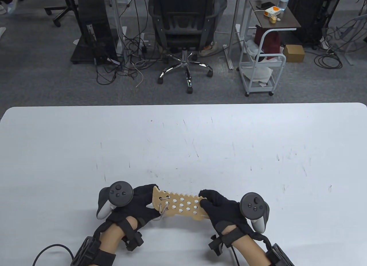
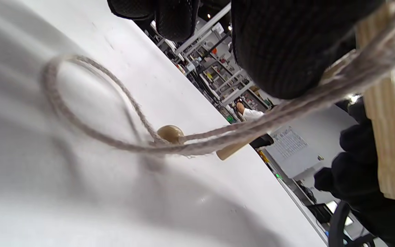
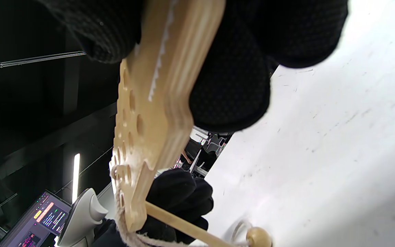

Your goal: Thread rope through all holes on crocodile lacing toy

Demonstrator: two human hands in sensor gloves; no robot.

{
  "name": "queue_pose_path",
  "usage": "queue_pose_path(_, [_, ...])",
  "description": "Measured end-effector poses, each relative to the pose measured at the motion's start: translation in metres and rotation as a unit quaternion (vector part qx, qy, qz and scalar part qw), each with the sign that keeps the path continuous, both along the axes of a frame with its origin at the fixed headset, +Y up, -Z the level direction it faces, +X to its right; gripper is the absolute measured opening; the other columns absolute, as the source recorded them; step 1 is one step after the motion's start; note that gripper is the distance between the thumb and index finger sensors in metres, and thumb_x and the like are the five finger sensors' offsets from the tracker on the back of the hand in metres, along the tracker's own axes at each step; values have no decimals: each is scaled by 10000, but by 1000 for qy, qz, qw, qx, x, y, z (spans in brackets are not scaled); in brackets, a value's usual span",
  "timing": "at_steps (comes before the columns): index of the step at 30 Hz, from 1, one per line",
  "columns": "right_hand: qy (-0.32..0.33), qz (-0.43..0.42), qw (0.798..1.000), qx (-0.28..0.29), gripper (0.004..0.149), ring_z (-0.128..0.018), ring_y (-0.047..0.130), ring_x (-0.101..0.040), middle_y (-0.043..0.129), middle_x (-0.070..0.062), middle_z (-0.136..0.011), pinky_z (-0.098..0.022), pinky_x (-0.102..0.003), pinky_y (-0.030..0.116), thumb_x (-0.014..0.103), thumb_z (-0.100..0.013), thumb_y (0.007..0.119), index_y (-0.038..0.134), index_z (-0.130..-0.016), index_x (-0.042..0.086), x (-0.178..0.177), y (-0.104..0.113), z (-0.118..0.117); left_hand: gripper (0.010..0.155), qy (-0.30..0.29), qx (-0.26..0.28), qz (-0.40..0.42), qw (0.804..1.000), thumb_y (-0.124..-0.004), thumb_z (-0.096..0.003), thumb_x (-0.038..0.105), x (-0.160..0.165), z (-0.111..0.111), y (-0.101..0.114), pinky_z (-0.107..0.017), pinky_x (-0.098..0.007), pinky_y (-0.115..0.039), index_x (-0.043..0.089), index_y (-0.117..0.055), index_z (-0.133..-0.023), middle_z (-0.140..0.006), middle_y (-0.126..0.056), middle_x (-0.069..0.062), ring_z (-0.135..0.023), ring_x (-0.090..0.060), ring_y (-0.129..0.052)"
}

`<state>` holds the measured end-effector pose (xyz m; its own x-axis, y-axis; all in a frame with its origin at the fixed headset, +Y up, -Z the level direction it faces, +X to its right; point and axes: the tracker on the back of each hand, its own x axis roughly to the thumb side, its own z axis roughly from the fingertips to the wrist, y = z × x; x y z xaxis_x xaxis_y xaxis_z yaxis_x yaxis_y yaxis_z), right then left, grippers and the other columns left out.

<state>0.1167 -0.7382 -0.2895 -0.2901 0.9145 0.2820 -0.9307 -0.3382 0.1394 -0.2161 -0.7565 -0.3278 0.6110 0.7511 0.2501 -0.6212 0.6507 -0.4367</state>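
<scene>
Lacing barely begun: crocodile board point(image 1: 179, 204) held above table point(image 1: 183, 140), gripped at each end by left hand point(image 1: 140, 201) and right hand point(image 1: 220, 211). Rope point(image 1: 163, 210) threaded through end holes only; wooden needle point(image 3: 183, 224) is judged needed next for adjacent hole.

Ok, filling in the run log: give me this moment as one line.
left hand: grips crocodile board at laced end | right hand: grips other end | rope: loops onto table | most holes empty

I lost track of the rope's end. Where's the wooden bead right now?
The wooden bead hangs just above the table, below the crocodile board, on the rope under the left hand.
</scene>
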Motion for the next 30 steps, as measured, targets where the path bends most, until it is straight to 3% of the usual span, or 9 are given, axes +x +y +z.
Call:
queue_pose_path(13, [2, -3, 1000, -3, 449, -402, 1037, -264, 969, -64, -645, -425, -479, 780, 369, -465, 777, 753, -856, 150, 0, 0, 0, 510, -48, -34, 25, 998, -941, -378, 415, 13, 3, -8, -776, -594, -434, 514, -844, -869, -1122, -589, -36, -1070, -384, -484])
queue_pose_path(19, [7, -5, 1000, -7, 449, -400, 1038, -265, 973, -65, -641, -422, -478, 781, 368, -464, 777, 755, -854, 147, -1, 0, 0, 459, -36, -53, 58, 996, -919, -388, 425, 10, 0, -14, -775, -595, -444, 484, -865, -840, -1103, -627, -43, -1063, -383, -511])
queue_pose_path(30, [-10, -2, 1000, -18, 448, -404, 1036, -268, 969, -64, -648, -423, -479, 781, 368, -466, 778, 754, -857, 152, 7, -1, -5, 453, 28, -4, 19, 999, -873, -411, 413, -2, -3, -10, -762, -587, -487, 479, -840, -858, -1059, -703, -44, -1035, -374, -590])
